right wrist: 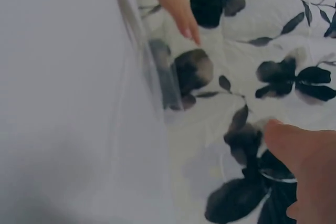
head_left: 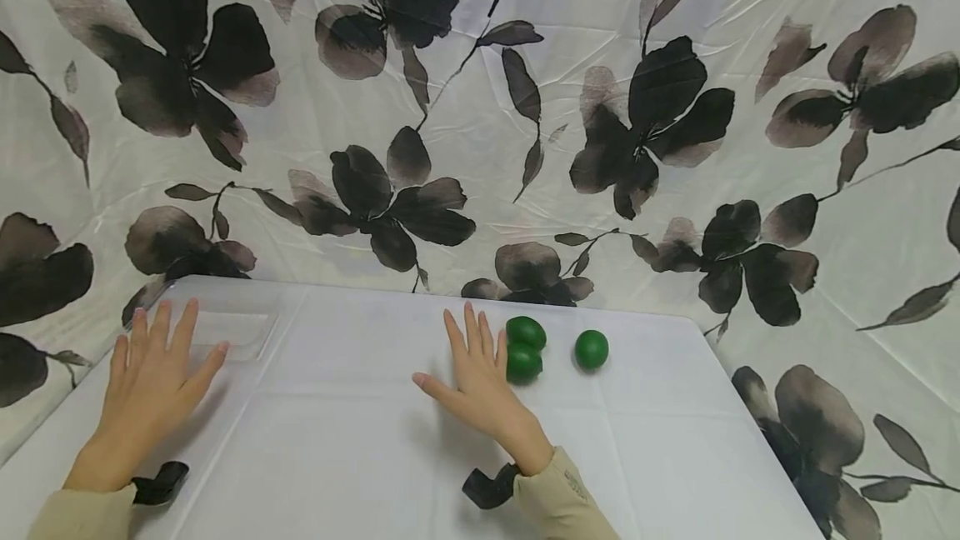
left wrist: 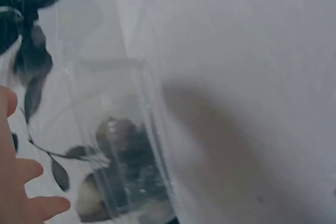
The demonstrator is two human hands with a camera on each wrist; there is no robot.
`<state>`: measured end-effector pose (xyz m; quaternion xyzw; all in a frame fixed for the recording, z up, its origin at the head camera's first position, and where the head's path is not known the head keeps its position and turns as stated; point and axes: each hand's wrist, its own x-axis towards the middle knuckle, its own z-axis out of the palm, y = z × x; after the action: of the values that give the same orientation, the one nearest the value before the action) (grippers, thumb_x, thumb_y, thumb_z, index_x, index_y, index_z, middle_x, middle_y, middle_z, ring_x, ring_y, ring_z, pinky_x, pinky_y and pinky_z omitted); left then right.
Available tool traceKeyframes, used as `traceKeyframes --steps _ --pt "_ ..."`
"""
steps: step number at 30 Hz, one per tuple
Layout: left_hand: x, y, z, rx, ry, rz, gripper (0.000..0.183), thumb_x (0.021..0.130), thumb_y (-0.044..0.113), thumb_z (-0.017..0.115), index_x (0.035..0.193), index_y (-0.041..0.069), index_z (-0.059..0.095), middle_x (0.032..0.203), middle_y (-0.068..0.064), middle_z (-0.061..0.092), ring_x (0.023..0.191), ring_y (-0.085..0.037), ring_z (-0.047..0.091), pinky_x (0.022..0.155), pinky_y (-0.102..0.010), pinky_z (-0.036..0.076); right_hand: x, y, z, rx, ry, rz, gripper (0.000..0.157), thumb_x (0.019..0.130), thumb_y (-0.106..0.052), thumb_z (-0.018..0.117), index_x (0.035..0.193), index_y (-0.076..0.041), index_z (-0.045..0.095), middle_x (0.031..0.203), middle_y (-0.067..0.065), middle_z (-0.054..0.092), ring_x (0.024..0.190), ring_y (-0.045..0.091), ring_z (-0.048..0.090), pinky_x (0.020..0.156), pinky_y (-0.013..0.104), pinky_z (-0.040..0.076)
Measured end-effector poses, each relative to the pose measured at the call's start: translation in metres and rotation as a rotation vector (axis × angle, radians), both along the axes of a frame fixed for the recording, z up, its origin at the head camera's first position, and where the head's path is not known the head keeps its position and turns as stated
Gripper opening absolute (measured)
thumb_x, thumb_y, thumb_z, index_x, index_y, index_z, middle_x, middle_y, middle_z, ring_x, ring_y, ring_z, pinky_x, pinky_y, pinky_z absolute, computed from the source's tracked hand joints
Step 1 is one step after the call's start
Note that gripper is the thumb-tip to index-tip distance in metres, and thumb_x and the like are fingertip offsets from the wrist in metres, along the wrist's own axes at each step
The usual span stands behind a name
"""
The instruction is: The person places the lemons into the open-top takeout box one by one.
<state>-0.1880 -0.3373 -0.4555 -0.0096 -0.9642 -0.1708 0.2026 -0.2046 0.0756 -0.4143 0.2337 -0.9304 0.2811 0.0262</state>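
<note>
My left hand [head_left: 150, 386] is held with fingers spread over the table's left side, holding nothing. Beyond and partly beneath it in the head view sits a clear plastic container [head_left: 243, 330], whose left part the hand hides. The left wrist view shows the container's transparent rim [left wrist: 107, 64] beside the fingers [left wrist: 31, 171]. Fingers spread and grasping nothing, my right hand [head_left: 480, 386] hovers just left of two green limes, a far one [head_left: 527, 332] and a near one [head_left: 523, 363] partly covered by its fingers. A third lime [head_left: 592, 350] lies apart to their right.
A white-covered table [head_left: 352, 457] spans the lower view. Behind it hangs a pale cloth [head_left: 525, 165] with dark flowers. A black strap piece [head_left: 491, 487] is at the right wrist, another black piece [head_left: 161, 483] at the left.
</note>
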Motion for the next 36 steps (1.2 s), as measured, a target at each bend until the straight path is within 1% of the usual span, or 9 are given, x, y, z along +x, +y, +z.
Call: traceKeyframes --steps 4,9,13,15,18,22,26,31,36 --pt "-0.005 -0.014 -0.002 0.054 0.065 0.065 0.078 0.101 0.041 0.046 0.154 -0.007 0.015 0.152 -0.044 0.01 0.14 -0.063 -0.002 0.108 -0.075 0.002 -0.005 -0.026 -0.004 -0.105 -0.039 0.056 0.088 0.095 -0.06 0.049 0.161 -0.018 0.008 0.166 0.011 -0.008 0.151 0.029 -0.011 0.116 0.058 -0.013" --pt "-0.01 -0.027 -0.004 0.126 0.107 0.146 0.075 0.1 0.035 0.046 0.15 -0.013 0.016 0.148 -0.047 0.012 0.136 -0.067 0.009 0.103 -0.079 0.009 -0.009 -0.059 -0.011 -0.222 -0.071 0.108 0.086 0.097 -0.053 0.05 0.16 -0.012 0.01 0.165 0.013 -0.002 0.152 0.027 -0.004 0.117 0.058 -0.009" --pt "-0.013 -0.035 -0.008 0.251 0.118 0.192 0.072 0.099 0.027 0.046 0.148 -0.017 0.018 0.146 -0.049 0.016 0.131 -0.068 0.018 0.1 -0.081 0.014 -0.011 -0.087 -0.017 -0.335 -0.123 0.14 0.083 0.097 -0.047 0.051 0.159 -0.007 0.013 0.165 0.016 0.003 0.152 0.028 0.002 0.119 0.058 -0.004" --pt "-0.014 -0.04 -0.011 0.336 0.097 0.216 0.072 0.099 0.024 0.045 0.148 -0.019 0.015 0.148 -0.048 0.013 0.135 -0.066 0.015 0.104 -0.079 0.011 -0.011 -0.102 -0.022 -0.409 -0.174 0.153 0.082 0.098 -0.045 0.052 0.158 -0.005 0.014 0.165 0.016 0.005 0.152 0.029 0.004 0.119 0.057 -0.001" --pt "-0.016 -0.047 -0.016 0.48 0.065 0.242 0.071 0.1 0.022 0.044 0.15 -0.017 0.011 0.15 -0.045 0.011 0.14 -0.061 0.011 0.11 -0.073 0.009 -0.011 -0.125 -0.03 -0.522 -0.276 0.153 0.079 0.098 -0.044 0.053 0.159 -0.009 0.016 0.165 0.012 0.008 0.151 0.028 0.006 0.121 0.053 0.004" --pt "-0.016 -0.052 -0.024 0.739 0.002 0.266 0.072 0.102 0.026 0.038 0.156 -0.005 0.001 0.159 -0.032 0.002 0.147 -0.047 0.006 0.119 -0.058 0.008 -0.011 -0.156 -0.042 -0.64 -0.408 0.109 0.075 0.098 -0.042 0.057 0.158 -0.016 0.021 0.164 0.003 0.018 0.149 0.02 0.02 0.12 0.042 0.019" --pt "-0.016 -0.053 -0.03 0.928 -0.013 0.283 0.074 0.103 0.031 0.036 0.159 0.008 -0.006 0.164 -0.019 -0.004 0.151 -0.033 0.003 0.122 -0.045 0.007 -0.011 -0.181 -0.053 -0.711 -0.522 0.087 0.072 0.097 -0.035 0.06 0.157 -0.018 0.024 0.161 0.001 0.027 0.145 0.013 0.028 0.117 0.033 0.027" --pt "-0.015 -0.054 -0.035 0.972 -0.001 0.262 0.076 0.103 0.032 0.038 0.159 0.014 -0.009 0.166 -0.013 -0.005 0.152 -0.023 0.001 0.122 -0.036 0.003 -0.014 -0.201 -0.061 -0.815 -0.618 0.134 0.073 0.098 -0.027 0.06 0.157 -0.011 0.021 0.161 0.009 0.027 0.147 0.016 0.025 0.116 0.028 0.027" --pt "-0.013 -0.056 -0.037 0.929 -0.032 0.258 0.074 0.104 0.034 0.035 0.158 0.016 -0.013 0.165 -0.015 0.001 0.151 -0.026 0.008 0.122 -0.04 0.007 -0.019 -0.209 -0.061 -0.845 -0.672 0.177 0.071 0.1 -0.026 0.057 0.158 -0.009 0.019 0.163 0.007 0.023 0.148 0.016 0.024 0.115 0.024 0.026"
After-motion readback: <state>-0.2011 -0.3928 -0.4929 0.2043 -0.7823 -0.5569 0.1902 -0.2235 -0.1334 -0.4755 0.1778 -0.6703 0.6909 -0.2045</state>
